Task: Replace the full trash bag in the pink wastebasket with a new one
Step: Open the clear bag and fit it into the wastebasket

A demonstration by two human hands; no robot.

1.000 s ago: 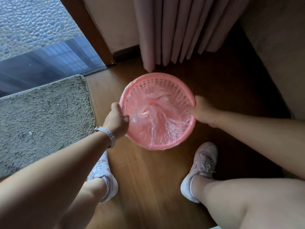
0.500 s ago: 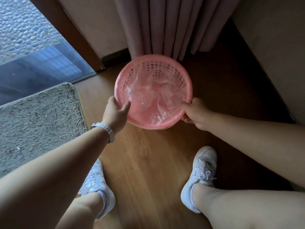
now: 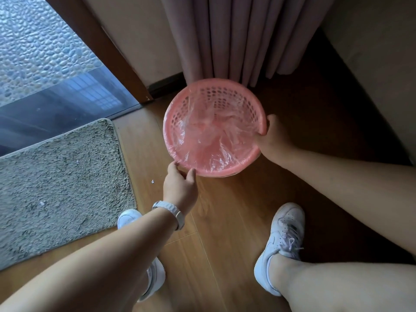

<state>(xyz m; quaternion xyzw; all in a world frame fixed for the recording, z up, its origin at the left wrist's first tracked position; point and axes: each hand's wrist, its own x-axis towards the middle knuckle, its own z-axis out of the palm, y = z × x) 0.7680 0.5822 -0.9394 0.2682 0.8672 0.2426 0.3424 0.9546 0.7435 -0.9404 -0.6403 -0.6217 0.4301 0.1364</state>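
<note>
The right grip (image 3: 273, 140) curls round the pink wastebasket (image 3: 167, 124) at its right rim. The left grip (image 3: 180, 188), fingers relaxed, touches the near rim.

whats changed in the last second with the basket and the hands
The pink wastebasket moved away from the person, toward the curtain. The left hand slid from the rim's left side to its near edge; whether it still grips is unclear. The right hand kept holding the right rim, and the clear bag still lines the basket.
</note>
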